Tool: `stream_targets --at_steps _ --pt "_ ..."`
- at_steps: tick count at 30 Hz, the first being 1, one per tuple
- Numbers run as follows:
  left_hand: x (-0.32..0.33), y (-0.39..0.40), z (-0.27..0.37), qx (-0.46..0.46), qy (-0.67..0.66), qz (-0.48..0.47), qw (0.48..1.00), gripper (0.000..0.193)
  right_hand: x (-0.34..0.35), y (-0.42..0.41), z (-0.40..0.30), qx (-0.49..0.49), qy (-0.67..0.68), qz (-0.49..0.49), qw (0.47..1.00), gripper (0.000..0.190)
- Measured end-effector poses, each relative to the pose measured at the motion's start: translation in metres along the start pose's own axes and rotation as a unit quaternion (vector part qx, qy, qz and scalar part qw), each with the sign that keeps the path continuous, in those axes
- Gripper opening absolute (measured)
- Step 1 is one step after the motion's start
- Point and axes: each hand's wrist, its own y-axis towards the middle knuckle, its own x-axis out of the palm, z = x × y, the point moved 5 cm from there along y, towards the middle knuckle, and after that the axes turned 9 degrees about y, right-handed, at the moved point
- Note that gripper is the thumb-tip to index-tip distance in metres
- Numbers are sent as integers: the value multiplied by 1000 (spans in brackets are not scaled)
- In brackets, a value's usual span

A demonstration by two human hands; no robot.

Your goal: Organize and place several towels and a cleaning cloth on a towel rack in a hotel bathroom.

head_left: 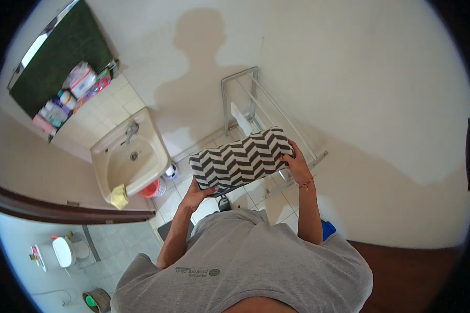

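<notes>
A long box-like bundle with a black-and-white zigzag pattern (241,158), perhaps fabric, is held level in front of my body. My left hand (196,195) grips its lower left corner, thumb on the near edge. On its right end, my right hand (295,160) holds on with the thumb over the top; a thin red bracelet circles that wrist. Just beyond the bundle stands a metal rack (272,103) with parallel bars, and a white cloth (241,119) hangs on it. The undersides of the bundle and some fingertips are hidden.
To the left are a washbasin (119,172) with a yellow cloth (119,196) on its rim, a mirror (58,58) above a shelf of bottles, and a red basket (149,188) below. A doorway at lower left shows a toilet (64,252). A wall stands at right.
</notes>
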Motion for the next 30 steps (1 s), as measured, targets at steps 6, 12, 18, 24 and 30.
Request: stream_targets --at_steps 6,12,18,24,30 --pt "-25 199 73 -34 -1 -73 997 92 15 157 -55 -35 -5 35 999 70" --pt "-34 234 77 -50 23 -72 996 87 -1 171 -21 -34 17 80 996 72" --pt "-30 240 102 -101 39 -131 985 85 13 175 -44 -54 39 115 991 66" --pt "-27 233 100 -115 32 -150 981 77 17 172 -46 -32 36 179 983 57" --pt "-33 227 100 -77 23 -154 985 77 30 167 -43 -51 71 188 978 55"
